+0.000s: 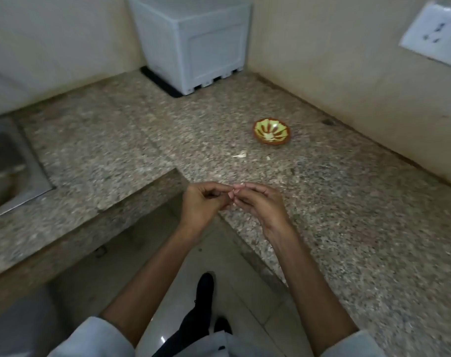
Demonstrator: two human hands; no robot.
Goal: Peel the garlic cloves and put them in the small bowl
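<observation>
— two hands at work, then? where exactly?
— spotted both just above the inner corner of the speckled stone counter (142,130), held fingertip to fingertip. saw the left hand (202,202) curled, with thumb and forefinger nipping a small pale garlic clove (236,188). saw the right hand (257,204) curled likewise, pinching the same clove from the other side.
— peeled or not?
— could not tell; too small and too blurred.
— and the small bowl (272,132)?
— found well beyond the hands, toward the right-hand wall, upright on the counter. yellow-green inside with brown streaks, brown at the rim.
— anything in between?
— noticed two pale scraps of peel (240,155) lying on the stone, nearer the bowl than the hands, and apart from each other.
— and elsewhere?
— caught a steel sink (5,163) set into the counter at far left, a white box (193,39) standing in the back corner on a dark mat, and a white wall plate (435,34) up on the right. below, glimpsed pale sleeves, tiled floor and a dark shoe (205,284).
</observation>
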